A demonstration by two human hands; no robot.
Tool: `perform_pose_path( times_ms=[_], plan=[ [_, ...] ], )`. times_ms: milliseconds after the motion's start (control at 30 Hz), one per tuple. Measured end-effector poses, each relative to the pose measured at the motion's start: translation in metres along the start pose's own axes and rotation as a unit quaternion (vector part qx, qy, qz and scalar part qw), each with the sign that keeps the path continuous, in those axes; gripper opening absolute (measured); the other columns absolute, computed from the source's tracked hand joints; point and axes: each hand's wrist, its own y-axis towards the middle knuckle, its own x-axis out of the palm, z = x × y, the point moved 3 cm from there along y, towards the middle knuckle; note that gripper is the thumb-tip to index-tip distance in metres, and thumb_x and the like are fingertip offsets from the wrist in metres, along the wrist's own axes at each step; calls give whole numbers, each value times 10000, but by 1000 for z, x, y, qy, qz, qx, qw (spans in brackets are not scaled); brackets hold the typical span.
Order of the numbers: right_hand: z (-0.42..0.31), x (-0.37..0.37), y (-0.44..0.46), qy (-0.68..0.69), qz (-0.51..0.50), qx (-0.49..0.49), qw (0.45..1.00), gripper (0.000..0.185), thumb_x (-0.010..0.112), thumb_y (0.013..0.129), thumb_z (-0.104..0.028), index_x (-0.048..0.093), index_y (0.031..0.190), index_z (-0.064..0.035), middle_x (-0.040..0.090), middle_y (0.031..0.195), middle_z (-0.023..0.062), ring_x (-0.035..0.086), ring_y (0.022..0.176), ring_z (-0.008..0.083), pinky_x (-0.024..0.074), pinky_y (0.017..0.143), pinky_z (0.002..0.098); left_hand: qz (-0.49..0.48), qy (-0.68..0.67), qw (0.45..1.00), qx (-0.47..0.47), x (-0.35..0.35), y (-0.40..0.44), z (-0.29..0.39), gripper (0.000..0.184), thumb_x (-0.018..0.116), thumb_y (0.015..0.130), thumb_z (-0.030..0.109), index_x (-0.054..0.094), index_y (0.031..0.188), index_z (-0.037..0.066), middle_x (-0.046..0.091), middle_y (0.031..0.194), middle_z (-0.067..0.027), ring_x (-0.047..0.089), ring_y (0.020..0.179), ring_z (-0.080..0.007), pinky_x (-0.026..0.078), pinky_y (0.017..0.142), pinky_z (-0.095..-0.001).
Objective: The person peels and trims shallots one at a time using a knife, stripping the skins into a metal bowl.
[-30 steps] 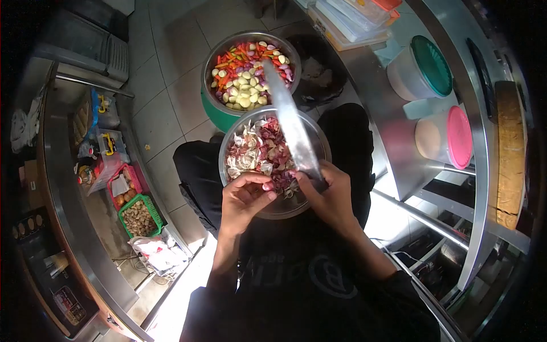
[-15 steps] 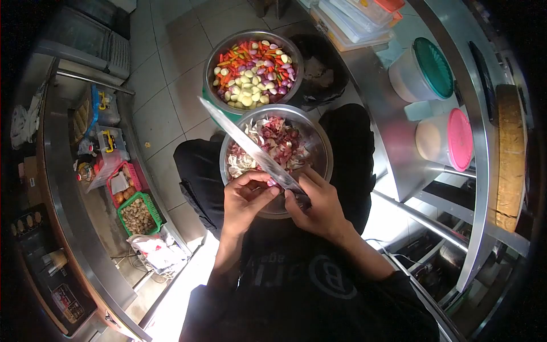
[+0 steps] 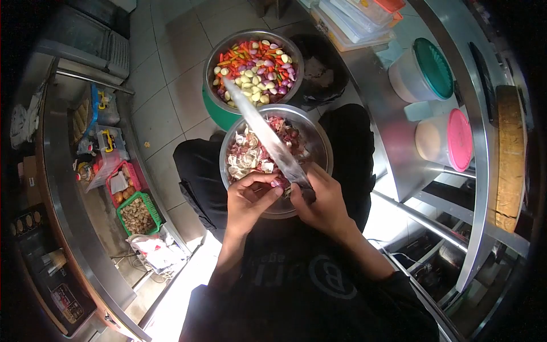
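My left hand pinches a small purple shallot over the near edge of a steel bowl. In my right hand is a large knife, its blade slanting up and to the left across the bowl, its handle mostly hidden by my fingers. Papery white and reddish peels lie in this bowl, between my legs. Just beyond it, a second steel bowl holds red and orange chillies, peeled garlic and shallots. The knife's tip overlaps that bowl's near left part in view.
Under the far bowl is a green container; a black bag lies beside it. Lidded tubs stand on the steel counter at right. At left, a shelf holds a green basket and a red basket.
The knife's blade first swung left, then came back slightly to the right. Both hands have shifted a little, the left one to the right with the shallot.
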Motion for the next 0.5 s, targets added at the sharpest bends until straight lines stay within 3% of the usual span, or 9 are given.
perform_pose_path(
  times_ms=[100, 500],
  plan=[
    [-7, -3, 0, 32, -22, -15, 999, 242, 708, 943, -95, 600, 1132, 11, 645, 1060, 219, 687, 899, 489, 565, 731, 524, 24, -6, 999, -44, -5, -2, -5, 266, 802, 912, -106, 735, 1166, -63, 734, 1166, -94, 725, 1070, -163, 599, 991, -304],
    [3, 14, -11, -51, -60, -11, 997, 269, 711, 935, -106, 574, 1142, -3, 647, 1094, 212, 699, 852, 469, 594, 664, 535, 24, 32, 999, -15, -4, -2, -5, 265, 828, 894, -95, 743, 1141, -57, 753, 1123, -81, 741, 1037, -162, 609, 971, -311]
  ],
)
